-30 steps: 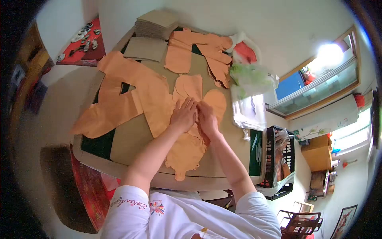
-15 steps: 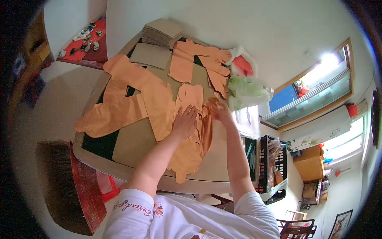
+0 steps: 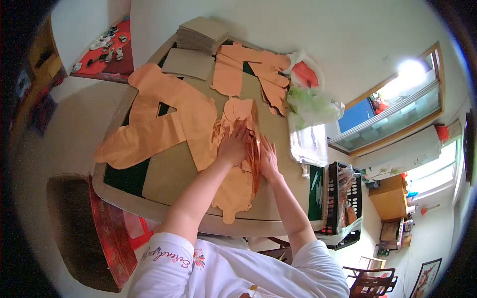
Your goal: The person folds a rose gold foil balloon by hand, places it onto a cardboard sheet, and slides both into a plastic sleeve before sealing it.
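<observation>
A flat, rose-gold foil balloon [image 3: 232, 186] lies in front of me, its middle folded and creased. My left hand [image 3: 234, 147] rests on the creased part with its fingers stretched out. Along the balloon's right edge, my right hand [image 3: 269, 160] lies with fingers extended, touching the folded foil. Part of the fold is hidden under the left hand. A larger flat foil balloon [image 3: 195, 124] spreads to the left, close beside the first. Farther back lie more foil balloons [image 3: 227, 74], partly overlapping.
Stacked cardboard sheets [image 3: 201, 31] stand at the table's back. Plastic bags [image 3: 313, 107] and clear sleeves [image 3: 308, 144] lie on the right. White sticks [image 3: 317, 187] lie by a black crate [image 3: 340, 198] at the right edge. An open cardboard box [image 3: 74, 223] stands on the floor left.
My right hand has let go of the bunched foil and come nearer to me, now flat at its edge. The foil's right side is folded over leftward. My left hand has shifted slightly.
</observation>
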Demonstrator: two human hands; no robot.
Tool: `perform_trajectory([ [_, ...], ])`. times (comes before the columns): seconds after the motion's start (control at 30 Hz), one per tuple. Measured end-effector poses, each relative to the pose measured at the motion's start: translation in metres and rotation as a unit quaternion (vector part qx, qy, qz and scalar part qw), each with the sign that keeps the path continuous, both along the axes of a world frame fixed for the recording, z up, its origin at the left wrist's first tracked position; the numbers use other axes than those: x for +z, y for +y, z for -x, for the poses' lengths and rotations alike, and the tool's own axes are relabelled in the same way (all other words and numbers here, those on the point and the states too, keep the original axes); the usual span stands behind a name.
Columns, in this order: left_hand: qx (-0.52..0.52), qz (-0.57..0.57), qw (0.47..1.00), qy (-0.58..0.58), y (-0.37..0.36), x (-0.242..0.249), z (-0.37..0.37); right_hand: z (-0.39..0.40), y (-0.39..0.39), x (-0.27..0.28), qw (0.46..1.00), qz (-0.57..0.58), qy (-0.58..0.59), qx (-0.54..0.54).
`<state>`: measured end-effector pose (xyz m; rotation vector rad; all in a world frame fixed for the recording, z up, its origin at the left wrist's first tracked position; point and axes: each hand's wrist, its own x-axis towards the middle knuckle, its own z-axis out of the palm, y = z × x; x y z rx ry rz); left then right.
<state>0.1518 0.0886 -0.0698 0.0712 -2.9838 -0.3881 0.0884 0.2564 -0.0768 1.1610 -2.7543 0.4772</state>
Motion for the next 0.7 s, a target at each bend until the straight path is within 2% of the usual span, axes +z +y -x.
perform_trajectory([
  [0.17, -0.01, -0.018, 0.999, 0.033, 0.0, -0.01, 0.003, -0.003, -0.005, 0.011, 0.997, 0.05, -0.048, 0.016],
  [0.23, 0.023, -0.131, 0.991, -0.009, -0.002, 0.021, -0.01, -0.006, -0.008, 0.024, 0.996, 0.044, -0.063, 0.034],
  [0.3, 0.033, -0.173, 0.984, -0.017, -0.002, 0.029, -0.013, -0.009, -0.012, 0.035, 0.996, 0.008, -0.056, 0.073],
  [0.37, 0.023, -0.148, 0.989, 0.011, -0.002, 0.018, -0.007, -0.007, -0.008, 0.029, 0.995, -0.006, -0.047, 0.092],
  [0.5, 0.018, -0.173, 0.983, -0.062, -0.006, 0.038, -0.014, -0.008, -0.005, 0.031, 0.991, -0.026, -0.029, 0.126],
  [0.6, 0.024, -0.154, 0.987, 0.042, -0.002, 0.012, -0.007, -0.01, -0.003, 0.033, 0.99, -0.029, -0.023, 0.138],
  [0.7, 0.035, -0.175, 0.984, -0.011, -0.002, 0.02, -0.009, -0.011, -0.002, 0.033, 0.989, -0.037, -0.009, 0.14],
])
